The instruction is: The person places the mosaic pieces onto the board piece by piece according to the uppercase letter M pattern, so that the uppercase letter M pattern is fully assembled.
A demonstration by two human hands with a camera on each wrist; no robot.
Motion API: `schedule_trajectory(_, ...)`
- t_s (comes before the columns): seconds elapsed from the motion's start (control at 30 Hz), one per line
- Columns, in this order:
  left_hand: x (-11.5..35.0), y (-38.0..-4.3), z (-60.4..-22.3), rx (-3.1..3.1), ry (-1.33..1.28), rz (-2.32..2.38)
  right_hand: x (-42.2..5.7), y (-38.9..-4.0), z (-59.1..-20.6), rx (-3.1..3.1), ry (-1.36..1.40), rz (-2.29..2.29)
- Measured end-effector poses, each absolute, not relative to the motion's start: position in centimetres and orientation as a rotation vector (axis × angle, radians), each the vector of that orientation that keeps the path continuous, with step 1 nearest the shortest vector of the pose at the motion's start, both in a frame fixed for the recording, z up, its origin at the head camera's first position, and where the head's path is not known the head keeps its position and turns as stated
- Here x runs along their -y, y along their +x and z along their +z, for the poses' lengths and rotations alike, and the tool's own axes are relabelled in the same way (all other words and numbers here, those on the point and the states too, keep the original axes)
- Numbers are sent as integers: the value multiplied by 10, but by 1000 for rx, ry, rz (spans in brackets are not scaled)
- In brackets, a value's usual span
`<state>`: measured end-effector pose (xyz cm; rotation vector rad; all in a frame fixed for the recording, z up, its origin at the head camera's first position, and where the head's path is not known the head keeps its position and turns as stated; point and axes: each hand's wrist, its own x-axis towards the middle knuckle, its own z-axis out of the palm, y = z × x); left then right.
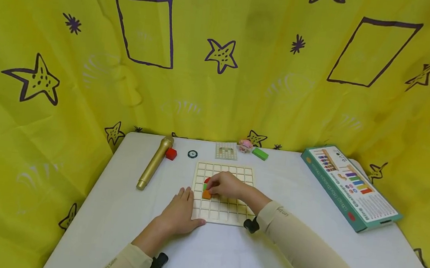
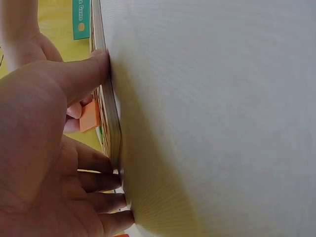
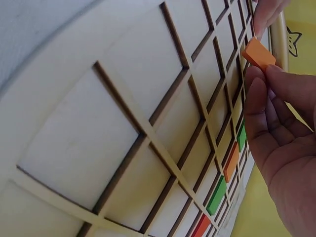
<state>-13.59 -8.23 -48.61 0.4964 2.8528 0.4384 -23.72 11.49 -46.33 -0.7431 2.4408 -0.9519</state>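
A pale gridded wooden board (image 1: 226, 217) lies flat on the table. Above its left part my right hand (image 1: 225, 184) pinches an orange tile (image 3: 259, 53) between thumb and fingers, tilted and held by one end. In the right wrist view, a green tile (image 3: 216, 195), an orange tile (image 3: 231, 162), a red tile (image 3: 201, 226) and another green tile (image 3: 241, 137) sit in the grid's cells. My left hand (image 1: 180, 213) is spread at the board's near left corner, the thumb against the near edge and the straight fingers along the left side.
A gold microphone (image 1: 154, 162) lies left, beside a red block (image 1: 171, 154). Behind the board are a round dark chip (image 1: 192, 154), a small patterned card (image 1: 226, 151), a pink figure (image 1: 245, 145) and a green block (image 1: 260, 154). A game box (image 1: 351, 187) lies right.
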Motion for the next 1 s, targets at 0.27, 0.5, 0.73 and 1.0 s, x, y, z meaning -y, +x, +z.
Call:
schedule_trajectory(0.27, 83, -135, -486, -2858, 511, 452, -109, -235, -467, -2489, -758, -875)
schedule_trajectory(0.5, 82, -137, -487, -2860, 535, 465, -107, -235, -468, -2524, -792, -810)
schedule_trajectory(0.73, 83, -136, -487, -2856, 503, 438, -105, -230, -467, -2550, -832, -766)
schedule_trajectory(1.0, 82, -135, -487, -2861, 517, 444, -107, -227, -467, -2577, -859, -741)
